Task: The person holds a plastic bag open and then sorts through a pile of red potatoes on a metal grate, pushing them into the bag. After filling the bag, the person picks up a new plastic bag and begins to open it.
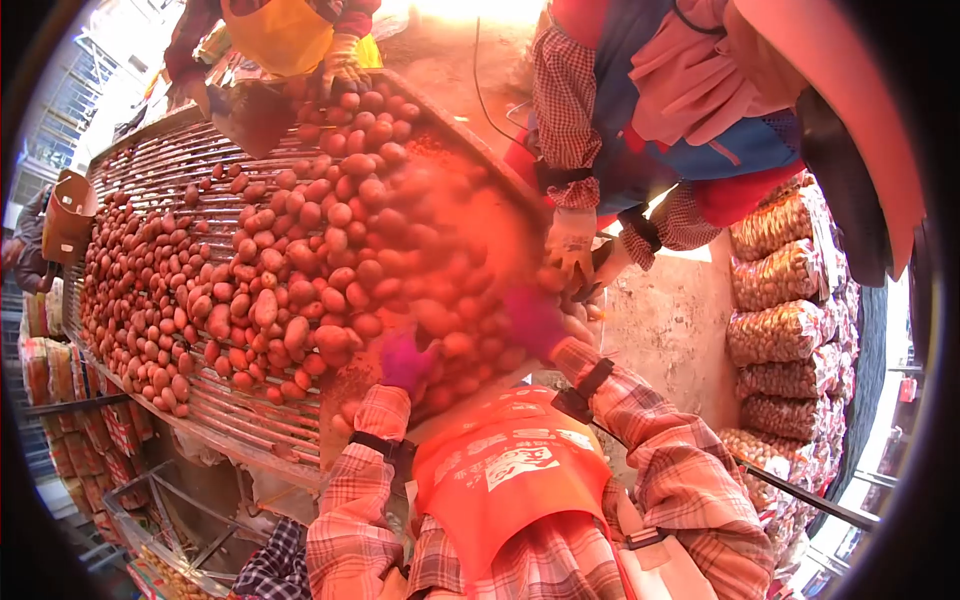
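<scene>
L hand [405, 360], in a magenta glove, sat at the near edge of the slatted desk [245, 415]. The heap of red tubers [300, 260] began right at its grip and spread away up and to the left. Too much blur: couldn't tell if that grip was spread or closed on anything. R hand [535, 318], purple-gloved, lay just up and right of the L grip, at the heap's right fringe. Its grip was smeared too, fingers not separable, so state unknown. Tubers lay against both gloves.

Both hands prob. worked the near edge because that's where the pile came within arm's reach.

Just beyond the R grip, nearly touching, was a co-worker's gloved hand [572, 245] on a checked sleeve. Far beyond the L grip, at the desk's top end, was a second person's glove [342, 62].

The slats left gaps, likely so soil drops through while tubers stay on top.

Well right of the R grip, filled mesh sacks [780, 270] stood stacked, clear of the heap. Far left of the L grip, a bucket [65, 215] was at the desk's end. An orange apron [500, 470] hung below both grips.
</scene>
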`<action>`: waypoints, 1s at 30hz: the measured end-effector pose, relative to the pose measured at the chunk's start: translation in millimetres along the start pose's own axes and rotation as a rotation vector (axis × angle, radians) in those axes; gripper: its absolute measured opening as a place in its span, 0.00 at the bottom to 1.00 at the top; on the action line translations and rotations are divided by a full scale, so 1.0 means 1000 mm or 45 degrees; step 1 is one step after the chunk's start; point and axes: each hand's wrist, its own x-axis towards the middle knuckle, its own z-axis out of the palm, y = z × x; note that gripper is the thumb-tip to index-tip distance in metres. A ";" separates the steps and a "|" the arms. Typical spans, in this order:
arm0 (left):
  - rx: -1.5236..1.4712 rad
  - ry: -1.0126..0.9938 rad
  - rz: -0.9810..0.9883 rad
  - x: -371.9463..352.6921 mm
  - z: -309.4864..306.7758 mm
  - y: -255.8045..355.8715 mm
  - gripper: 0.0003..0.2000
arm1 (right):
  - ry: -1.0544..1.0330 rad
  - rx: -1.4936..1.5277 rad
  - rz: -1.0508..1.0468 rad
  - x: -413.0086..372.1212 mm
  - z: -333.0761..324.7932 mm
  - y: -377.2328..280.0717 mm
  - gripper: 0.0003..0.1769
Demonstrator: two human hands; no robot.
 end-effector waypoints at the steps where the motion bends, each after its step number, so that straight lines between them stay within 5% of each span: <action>1: 0.006 -0.005 0.001 0.003 0.008 0.003 0.30 | -0.023 -0.018 0.194 -0.007 -0.005 0.005 0.25; 5: 0.007 0.235 0.311 0.033 0.033 0.053 0.25 | 0.289 -0.072 0.123 -0.046 -0.002 0.023 0.25; 8: -0.262 0.015 0.134 0.047 0.043 0.085 0.26 | 0.348 -0.100 0.046 -0.051 -0.013 0.001 0.25; 10: -0.923 -0.260 0.141 0.063 0.077 0.065 0.27 | 0.396 0.022 -0.080 -0.039 -0.027 -0.017 0.25; 13: -1.009 0.118 0.128 0.028 0.027 0.077 0.27 | 0.423 0.062 -0.255 0.009 -0.035 -0.036 0.25; 14: -1.002 0.128 0.117 0.014 0.006 0.075 0.27 | 0.418 0.075 -0.265 0.026 -0.040 -0.046 0.25; 16: -0.357 0.372 -0.005 -0.021 -0.042 0.046 0.31 | 0.319 0.326 -0.455 0.065 -0.046 -0.068 0.24; 18: 0.087 0.679 0.018 -0.059 -0.044 -0.033 0.34 | 0.296 0.349 -0.599 0.104 -0.026 -0.088 0.25; 20: 0.291 0.636 -0.294 -0.107 -0.072 -0.066 0.39 | 0.264 0.367 -0.740 0.133 0.001 -0.114 0.26; 23: 0.394 0.460 -0.630 -0.184 -0.062 -0.127 0.46 | 0.159 0.077 -0.697 0.152 0.038 -0.147 0.32; 25: -0.093 0.366 -0.625 -0.215 -0.042 -0.152 0.52 | 0.187 -0.214 -0.540 0.154 0.052 -0.157 0.37; 30: 0.002 0.101 -0.686 -0.190 -0.010 -0.098 0.55 | 0.059 -0.263 -0.315 0.116 0.028 -0.129 0.40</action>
